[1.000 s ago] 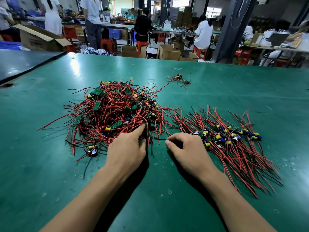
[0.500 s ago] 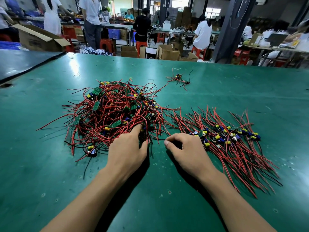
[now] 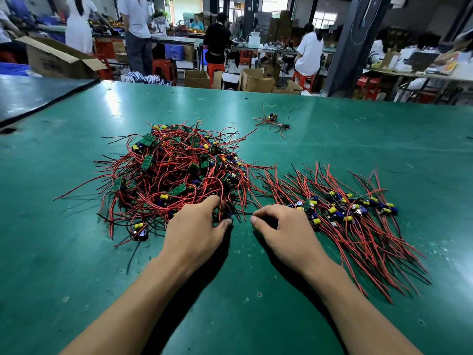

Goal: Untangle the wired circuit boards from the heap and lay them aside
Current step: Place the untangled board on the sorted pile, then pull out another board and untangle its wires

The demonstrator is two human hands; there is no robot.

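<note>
Red-wired sorted boards (image 3: 340,208) lie parallel, diagonally.

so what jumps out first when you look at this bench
The tangled heap of red-wired circuit boards, left of centre on the green table, grabs the eye first, with the left hand pinching into its near edge. To its right lies a combed-out row of boards, wires fanned toward the person, the right hand curled beside it. A small stray cluster sits further back.
</note>
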